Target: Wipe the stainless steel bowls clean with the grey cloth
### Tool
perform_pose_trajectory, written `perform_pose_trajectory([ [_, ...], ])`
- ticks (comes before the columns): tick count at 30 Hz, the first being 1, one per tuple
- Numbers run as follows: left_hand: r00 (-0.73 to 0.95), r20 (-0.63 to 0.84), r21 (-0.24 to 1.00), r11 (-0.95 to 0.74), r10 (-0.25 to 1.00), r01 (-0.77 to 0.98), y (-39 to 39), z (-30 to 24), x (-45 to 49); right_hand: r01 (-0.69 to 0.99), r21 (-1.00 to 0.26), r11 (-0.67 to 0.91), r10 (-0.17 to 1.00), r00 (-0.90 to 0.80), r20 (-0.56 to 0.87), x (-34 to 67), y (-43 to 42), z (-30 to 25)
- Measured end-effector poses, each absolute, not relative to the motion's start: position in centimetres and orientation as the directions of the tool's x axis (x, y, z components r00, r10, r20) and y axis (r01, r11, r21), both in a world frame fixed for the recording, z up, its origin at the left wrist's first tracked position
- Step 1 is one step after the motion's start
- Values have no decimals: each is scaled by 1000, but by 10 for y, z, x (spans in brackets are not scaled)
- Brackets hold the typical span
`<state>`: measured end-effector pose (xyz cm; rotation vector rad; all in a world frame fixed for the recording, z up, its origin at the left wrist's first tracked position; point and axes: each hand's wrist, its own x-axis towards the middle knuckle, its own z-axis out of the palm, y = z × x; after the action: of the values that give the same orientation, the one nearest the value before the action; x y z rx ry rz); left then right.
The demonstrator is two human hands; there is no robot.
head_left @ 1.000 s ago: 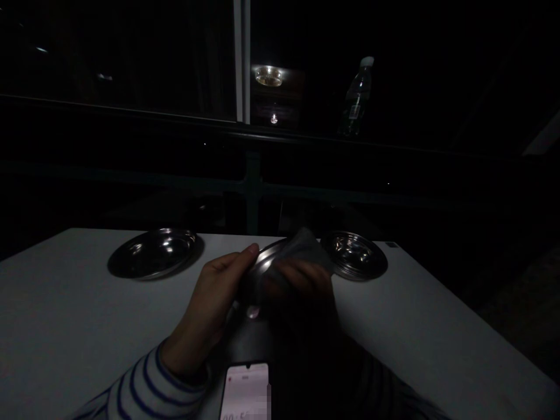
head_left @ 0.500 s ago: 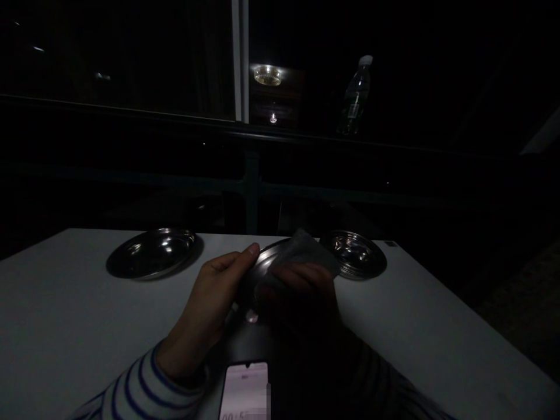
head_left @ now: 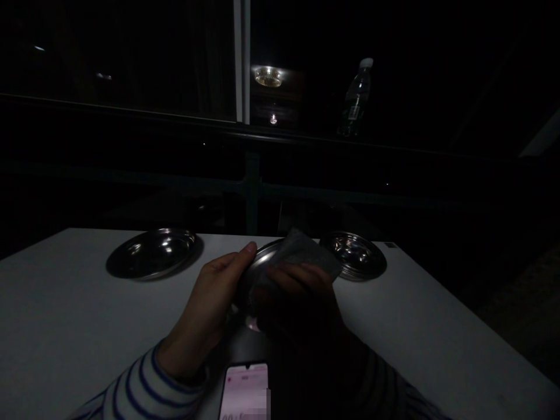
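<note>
The scene is very dark. My left hand [head_left: 210, 303] grips the left rim of a tilted steel plate [head_left: 259, 262] held above the white table [head_left: 65, 315]. My right hand [head_left: 301, 291] presses a grey cloth [head_left: 304, 251] against the plate's face, fingers closed over the cloth. Both sleeves are striped. Much of the held plate is hidden by the cloth and my right hand.
A steel plate [head_left: 153, 252] lies on the table at the left, and a stack of steel plates [head_left: 356, 254] at the right. A lit phone [head_left: 245, 389] lies at the near edge. A water bottle [head_left: 356, 96] stands on the dark ledge behind.
My right hand with the cloth has shifted slightly left and down across the plate. The left hand keeps its hold in the same place.
</note>
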<state>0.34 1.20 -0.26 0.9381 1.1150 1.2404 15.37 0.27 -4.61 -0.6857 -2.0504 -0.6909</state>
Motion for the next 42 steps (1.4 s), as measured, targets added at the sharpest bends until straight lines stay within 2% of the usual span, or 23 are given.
perform_pose_trajectory([
  [2,-55,-100,974,86,993,-207,12,-4,4,706,147,693,245,-422,873,160,11,-47],
  [5,-128,-28,988,9,991,-153,13,-6,4,763,-113,636,387,-190,902,167,21,-47],
  [6,-137,-3,991,-15,991,-132,13,-7,5,769,-152,621,404,-148,903,166,22,-47],
  [7,-133,16,993,-31,991,-112,12,-8,6,773,-143,618,393,-147,908,163,20,-48],
  [8,-126,28,994,-40,992,-97,12,-9,7,774,-80,628,357,-196,913,159,17,-48],
  [10,-109,44,995,-53,993,-87,11,-10,8,748,121,653,258,-370,892,151,9,-49],
  [12,-95,39,994,-48,995,-94,10,-11,10,702,239,671,215,-492,843,147,5,-49],
  [14,-77,30,995,-37,997,-94,10,-11,11,688,213,693,218,-483,848,151,6,-49],
  [17,-66,16,997,-20,998,-75,10,-10,12,737,-5,676,321,-288,902,161,15,-48],
  [19,-75,9,997,-15,997,-75,10,-11,12,763,-79,642,365,-213,906,162,17,-47],
  [20,-76,13,997,-19,997,-79,11,-12,12,760,-58,648,360,-238,902,160,16,-47],
  [23,-71,38,995,-45,997,-94,11,-16,12,686,135,715,281,-459,843,151,8,-47],
  [25,-58,29,994,-35,998,-99,11,-17,12,636,172,752,263,-529,807,150,5,-46],
  [27,-45,-5,996,1,999,-95,11,-15,12,648,84,757,304,-463,833,155,8,-44],
  [30,-42,-56,993,51,998,-110,10,-12,10,692,-188,697,451,-218,865,170,21,-41],
  [32,-19,-77,987,74,997,-144,11,-10,9,658,-370,656,552,-83,830,178,29,-40],
  [34,46,-87,979,94,995,-180,11,-9,7,602,-484,635,615,-15,788,183,34,-39],
  [36,137,-89,970,117,987,-212,12,-8,5,575,-533,621,643,15,766,185,37,-39],
  [39,249,-110,957,171,962,-235,13,-8,2,594,-531,605,650,19,760,184,34,-38],
  [41,283,-113,953,184,952,-241,13,-9,0,640,-449,623,614,-45,788,179,28,-39],
  [42,298,-107,953,184,949,-243,13,-9,-1,662,-368,653,569,-109,815,175,24,-40],
])
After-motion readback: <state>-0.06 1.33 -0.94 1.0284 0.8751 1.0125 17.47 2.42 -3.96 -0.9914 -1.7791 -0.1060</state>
